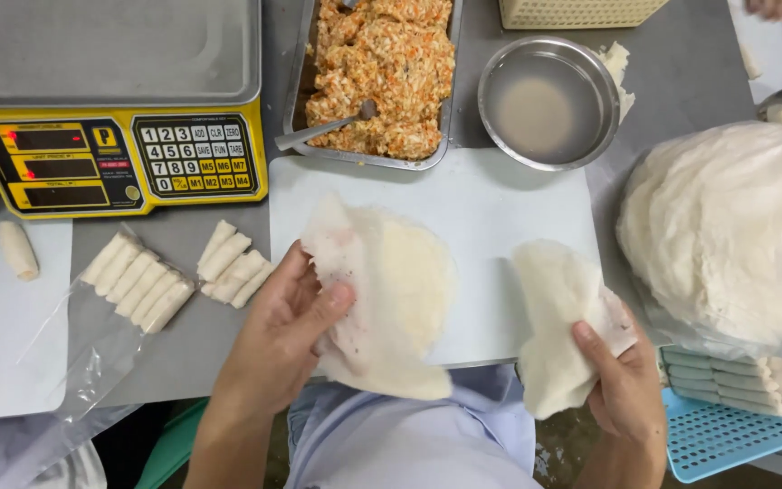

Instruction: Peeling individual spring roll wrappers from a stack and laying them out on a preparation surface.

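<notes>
both hands (463, 362) hold wrappers (391, 299) — white board (491, 208).

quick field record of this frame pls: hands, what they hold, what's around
left hand: holds a thin white wrapper sheet, thumb on top
right hand: grips a second wrapper sheet at its edge
surface: white cutting board
filling: metal tray of orange-flecked filling, spoon in it
bowl: metal bowl of cloudy liquid
stock: wrapper stack at right
done: finished rolls beside yellow scale
</notes>
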